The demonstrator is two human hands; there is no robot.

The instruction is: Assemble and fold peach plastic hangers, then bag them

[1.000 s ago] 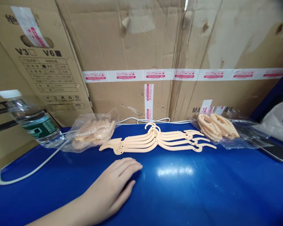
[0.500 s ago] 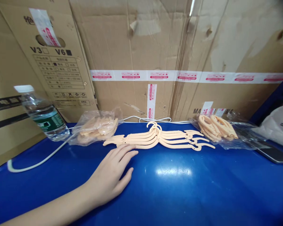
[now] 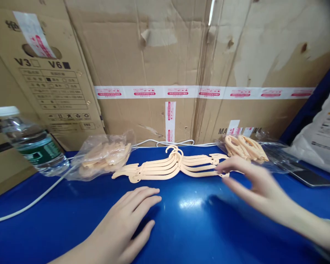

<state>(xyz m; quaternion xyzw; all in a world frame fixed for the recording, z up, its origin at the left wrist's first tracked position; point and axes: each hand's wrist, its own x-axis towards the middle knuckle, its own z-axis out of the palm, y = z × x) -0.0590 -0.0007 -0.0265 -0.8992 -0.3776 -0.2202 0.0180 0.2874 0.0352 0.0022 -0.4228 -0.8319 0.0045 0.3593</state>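
Observation:
Several cream plastic folding hangers [image 3: 159,169] lie spread out in an overlapping row on the blue table [image 3: 181,234], hooks toward the back. My left hand [image 3: 132,220] rests palm down in front of their left arms, fingers stretched, holding nothing. Over the right end of the hangers is my right hand [image 3: 253,187], slightly blurred, its thumb and fingers apart. It covers part of the right arm tips, and whether it touches them I cannot tell. Folded hangers [image 3: 239,148] lie on clear plastic at the right; a clear bag [image 3: 104,156] with more stands at the left.
A water bottle [image 3: 35,146] stands at the far left beside a white cable [image 3: 30,205]. Cardboard boxes [image 3: 143,55] wall off the back. A dark phone [image 3: 309,174] and a white bag [image 3: 319,139] are at the right.
My right hand has come into view from the right, over the hangers' right ends. My left hand has drawn back toward me, off the hangers' front edge. The view has shifted a little right.

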